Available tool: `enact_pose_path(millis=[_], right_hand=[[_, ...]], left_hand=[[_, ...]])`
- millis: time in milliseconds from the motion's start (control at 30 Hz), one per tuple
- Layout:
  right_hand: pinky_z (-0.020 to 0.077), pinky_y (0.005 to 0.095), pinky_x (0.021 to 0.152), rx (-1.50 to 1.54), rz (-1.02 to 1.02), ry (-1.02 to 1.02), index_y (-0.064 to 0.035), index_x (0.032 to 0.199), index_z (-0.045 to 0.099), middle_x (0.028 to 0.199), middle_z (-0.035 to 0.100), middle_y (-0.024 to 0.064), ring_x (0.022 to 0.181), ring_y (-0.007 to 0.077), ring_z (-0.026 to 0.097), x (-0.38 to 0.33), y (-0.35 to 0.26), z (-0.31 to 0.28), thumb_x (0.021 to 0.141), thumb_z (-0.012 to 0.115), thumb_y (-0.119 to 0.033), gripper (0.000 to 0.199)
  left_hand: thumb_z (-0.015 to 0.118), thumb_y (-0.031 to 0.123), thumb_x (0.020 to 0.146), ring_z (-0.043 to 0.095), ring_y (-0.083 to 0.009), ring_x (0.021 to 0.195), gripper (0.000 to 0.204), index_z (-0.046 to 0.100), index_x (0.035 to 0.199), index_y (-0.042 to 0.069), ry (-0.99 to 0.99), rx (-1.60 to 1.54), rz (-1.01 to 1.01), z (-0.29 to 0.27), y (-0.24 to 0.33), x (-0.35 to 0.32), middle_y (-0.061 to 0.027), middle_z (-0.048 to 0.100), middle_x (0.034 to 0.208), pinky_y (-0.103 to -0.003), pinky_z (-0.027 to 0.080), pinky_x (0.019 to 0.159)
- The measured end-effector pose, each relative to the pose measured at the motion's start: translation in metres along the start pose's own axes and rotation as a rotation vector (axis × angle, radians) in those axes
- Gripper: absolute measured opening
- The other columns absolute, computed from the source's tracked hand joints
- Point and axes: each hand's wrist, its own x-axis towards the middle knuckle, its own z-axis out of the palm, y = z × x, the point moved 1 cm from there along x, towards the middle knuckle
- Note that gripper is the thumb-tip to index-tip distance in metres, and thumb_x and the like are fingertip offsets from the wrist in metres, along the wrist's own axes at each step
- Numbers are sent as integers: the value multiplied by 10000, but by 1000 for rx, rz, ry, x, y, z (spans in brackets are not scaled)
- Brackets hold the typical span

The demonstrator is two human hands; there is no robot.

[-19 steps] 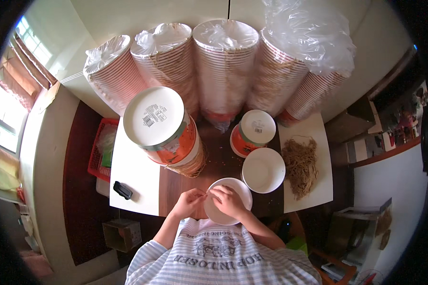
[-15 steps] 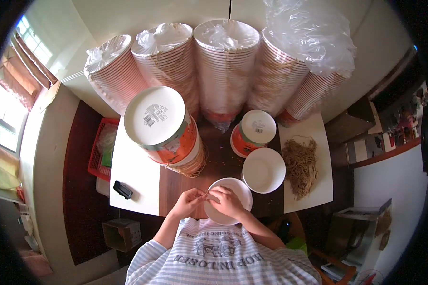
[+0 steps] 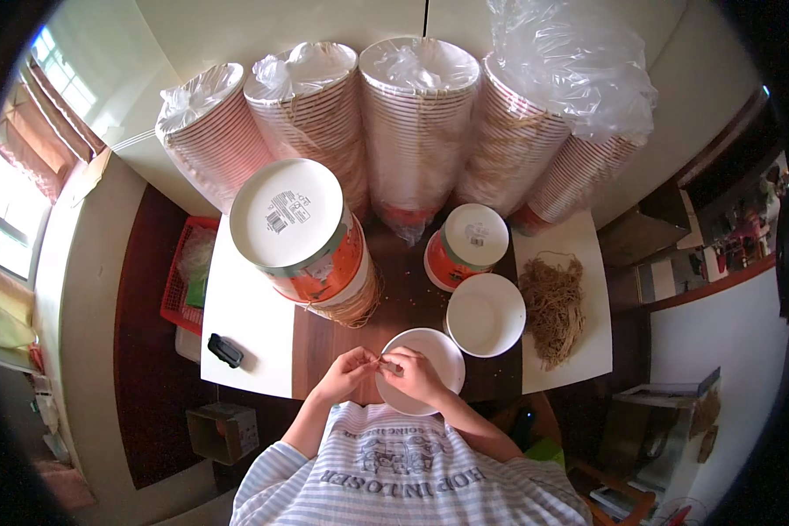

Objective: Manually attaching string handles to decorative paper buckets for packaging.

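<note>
Both hands meet just over the near rim of a white paper bowl (image 3: 430, 359) that sits at the table's front edge, right before the person's chest. The left hand (image 3: 346, 373) has its fingers drawn together toward the thumb, and the right hand (image 3: 412, 373) mirrors it, the fingertips of the two almost touching at the bowl's left side. Something thin is pinched between them; it is too small to tell what it is. The right hand covers the lower left part of the bowl, while the left hand lies just off the bowl's rim, over the dark wood of the table (image 3: 324, 342).

Just beyond this bowl, to its right, sits a second open white bowl (image 3: 485, 314), close beside it. Behind that one stands a short stack of upturned orange-and-white bowls (image 3: 465, 245). Right of the front bowl, on a white sheet, lies a heap of tan rubber bands (image 3: 552, 302). Left and behind the front bowl leans a taller stack of upturned bowls (image 3: 302, 237). Farther left of the bowl lies a small black object (image 3: 225, 351). Along the wall behind everything, plastic-wrapped bowl stacks (image 3: 412, 114) lean in a row.
</note>
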Motion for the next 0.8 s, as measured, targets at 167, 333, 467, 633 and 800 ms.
enact_pose_path(millis=[167, 333, 467, 633, 800], right_hand=[[465, 346, 620, 86, 55, -3, -6, 802, 614, 771, 593, 117, 671, 269, 585, -1, 9, 4, 710, 625, -106, 137], [453, 329, 560, -106, -45, 32, -39, 773, 615, 701, 573, 79, 615, 221, 569, 1, 9, 4, 692, 634, -92, 99], [449, 335, 559, -90, -85, 102, -44, 719, 587, 686, 564, 74, 605, 226, 564, 2, 6, 4, 678, 634, -83, 75], [432, 336, 545, -136, -122, 178, -57, 685, 550, 675, 558, 60, 604, 237, 559, 3, -1, -3, 662, 621, -55, 75], [419, 341, 582, -82, -89, 82, -76, 695, 541, 689, 561, 43, 630, 224, 561, -1, -4, -5, 668, 613, -76, 77]], left_hand=[[520, 114, 868, 518, -106, 855, 110, 518, 900, 9, -14, 18, -9, -2, -1, 0, -33, 553, 881, -241, 417, 778], [517, 112, 869, 527, -117, 854, 108, 508, 900, 8, 0, -8, -9, 3, 3, 1, -37, 552, 865, -246, 426, 769], [509, 106, 872, 532, -122, 840, 102, 501, 899, 9, 13, 4, 0, 2, 0, 2, -38, 549, 846, -252, 432, 760], [474, 70, 878, 549, -138, 843, 67, 483, 904, 8, 26, 23, -11, -2, -3, 3, -58, 560, 848, -269, 437, 783], [467, 64, 879, 559, -144, 816, 60, 486, 886, 7, 95, -22, -47, -1, -3, 7, -60, 565, 824, -270, 442, 773]])
